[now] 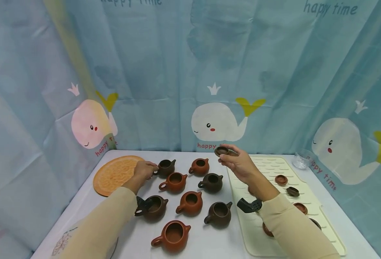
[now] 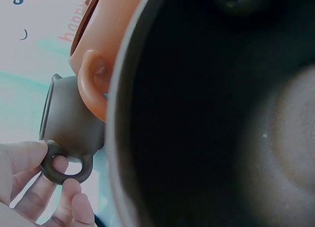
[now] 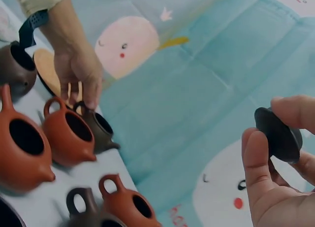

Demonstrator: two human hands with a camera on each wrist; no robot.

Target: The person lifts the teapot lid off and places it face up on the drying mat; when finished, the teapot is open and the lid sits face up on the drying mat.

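My left hand (image 1: 143, 170) pinches the handle of a small dark brown teapot (image 1: 167, 171) at the back left of the table. In the left wrist view, the thumb and fingers are at the looped handle (image 2: 69, 177), and the pot stands without a lid. Raised above the table, my right hand (image 1: 240, 166) grips a dark teapot lid (image 1: 221, 151). The right wrist view shows this lid (image 3: 279, 136) tilted on edge between thumb and fingers. Just in front of the dark pot stands an open reddish-brown teapot (image 1: 174, 182).
Several more lidless teapots, red (image 1: 190, 203) and dark (image 1: 219, 214), stand in the middle. At right, a cream ridged tray (image 1: 256, 230) bears several lids (image 1: 281, 180). A round orange-brown mat (image 1: 116, 174) lies at back left. A clear cup (image 1: 301, 161) stands behind the tray.
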